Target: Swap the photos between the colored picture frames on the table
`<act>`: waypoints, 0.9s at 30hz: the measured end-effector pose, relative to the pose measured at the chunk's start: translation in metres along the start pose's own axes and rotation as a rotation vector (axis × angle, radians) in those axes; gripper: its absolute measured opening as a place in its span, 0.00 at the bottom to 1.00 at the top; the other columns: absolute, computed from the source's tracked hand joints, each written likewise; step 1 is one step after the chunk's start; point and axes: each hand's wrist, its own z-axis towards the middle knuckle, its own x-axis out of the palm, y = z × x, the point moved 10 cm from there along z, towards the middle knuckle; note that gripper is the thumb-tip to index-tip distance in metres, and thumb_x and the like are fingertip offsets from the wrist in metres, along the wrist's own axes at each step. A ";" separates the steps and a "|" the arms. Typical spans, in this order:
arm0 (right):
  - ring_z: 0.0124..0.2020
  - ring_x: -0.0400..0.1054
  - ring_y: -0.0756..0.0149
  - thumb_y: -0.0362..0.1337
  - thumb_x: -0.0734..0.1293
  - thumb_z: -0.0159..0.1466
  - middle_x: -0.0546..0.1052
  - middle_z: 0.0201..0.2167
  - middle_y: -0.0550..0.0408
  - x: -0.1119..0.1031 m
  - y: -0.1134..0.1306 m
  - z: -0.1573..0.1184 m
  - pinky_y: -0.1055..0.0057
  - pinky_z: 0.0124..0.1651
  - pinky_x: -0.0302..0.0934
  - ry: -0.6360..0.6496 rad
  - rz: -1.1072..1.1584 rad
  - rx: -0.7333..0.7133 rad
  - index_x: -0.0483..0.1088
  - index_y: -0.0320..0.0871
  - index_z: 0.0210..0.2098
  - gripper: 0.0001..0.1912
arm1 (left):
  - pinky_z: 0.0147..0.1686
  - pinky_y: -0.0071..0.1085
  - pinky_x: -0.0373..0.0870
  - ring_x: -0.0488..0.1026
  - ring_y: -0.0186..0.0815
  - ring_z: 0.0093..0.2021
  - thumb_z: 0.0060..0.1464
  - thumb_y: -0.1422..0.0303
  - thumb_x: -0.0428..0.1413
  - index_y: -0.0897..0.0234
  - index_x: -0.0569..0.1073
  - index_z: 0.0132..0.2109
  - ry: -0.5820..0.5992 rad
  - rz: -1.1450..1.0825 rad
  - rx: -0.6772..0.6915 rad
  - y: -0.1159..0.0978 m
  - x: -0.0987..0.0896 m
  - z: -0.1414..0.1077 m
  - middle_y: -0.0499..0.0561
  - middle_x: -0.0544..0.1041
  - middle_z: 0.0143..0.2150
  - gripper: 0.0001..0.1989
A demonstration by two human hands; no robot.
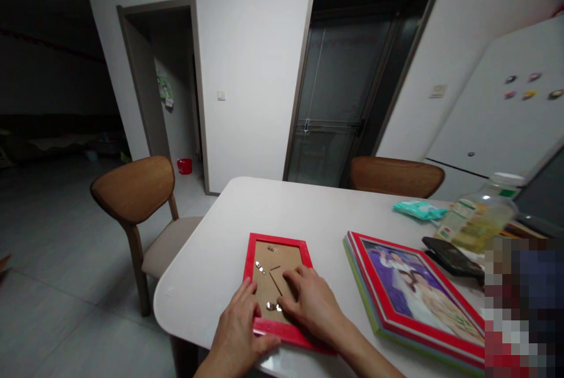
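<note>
A small red picture frame (283, 331) lies face down on the white table, its brown backing board (288, 253) upward. Metal clips, one of them the left clip (259, 267), sit around the board's edges, and a thin slit line runs near its middle. My left hand (238, 328) grips the frame's near left corner, fingers along the side and thumb on the near edge. Over the board's right side rests my right hand (315, 303), fingers apart and curved, its thumb touching the near clip (270, 306). The palm hides the frame's right side.
Right of the frame lies a stack of larger frames (368, 284), a photo of people on top. Beyond are a black phone (453, 257), a teal packet (419, 210) and a clear bottle (482, 213). Wooden chairs (136, 190) stand around the table (202, 284). A pixelated patch covers the lower right.
</note>
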 end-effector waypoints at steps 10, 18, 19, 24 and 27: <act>0.39 0.62 0.62 0.34 0.62 0.46 0.71 0.35 0.49 -0.026 0.002 0.004 0.72 0.41 0.53 -0.037 0.103 0.035 0.69 0.40 0.39 0.19 | 0.52 0.41 0.56 0.60 0.44 0.54 0.41 0.69 0.55 0.68 0.61 0.49 -0.110 -0.254 -0.106 0.005 -0.008 0.002 0.61 0.63 0.54 0.25; 0.38 0.63 0.65 0.39 0.61 0.52 0.69 0.38 0.51 -0.062 0.033 -0.010 0.71 0.41 0.56 -0.130 0.295 -0.091 0.65 0.43 0.42 0.18 | 0.38 0.34 0.69 0.72 0.38 0.40 0.50 0.69 0.48 0.67 0.60 0.47 -0.259 -0.903 -0.306 0.036 -0.028 0.020 0.55 0.73 0.42 0.16; 0.39 0.62 0.65 0.40 0.60 0.53 0.68 0.40 0.50 -0.061 0.023 -0.011 0.70 0.43 0.56 -0.159 0.287 -0.066 0.64 0.43 0.44 0.18 | 0.36 0.33 0.70 0.73 0.38 0.38 0.50 0.69 0.48 0.66 0.60 0.46 -0.243 -0.934 -0.343 0.045 -0.031 0.019 0.54 0.74 0.40 0.15; 0.40 0.63 0.60 0.40 0.59 0.53 0.69 0.39 0.45 -0.030 -0.044 -0.018 0.67 0.44 0.55 -0.095 0.095 0.192 0.61 0.38 0.48 0.23 | 0.30 0.31 0.70 0.74 0.37 0.31 0.49 0.73 0.49 0.66 0.64 0.43 -0.257 -0.847 -0.459 0.097 -0.060 0.002 0.52 0.76 0.34 0.11; 0.40 0.64 0.59 0.36 0.59 0.52 0.70 0.39 0.43 -0.015 -0.061 -0.018 0.68 0.42 0.55 -0.044 0.044 0.260 0.58 0.36 0.50 0.26 | 0.30 0.31 0.70 0.74 0.37 0.30 0.48 0.72 0.50 0.66 0.66 0.40 -0.250 -0.740 -0.500 0.123 -0.070 -0.005 0.50 0.77 0.30 0.09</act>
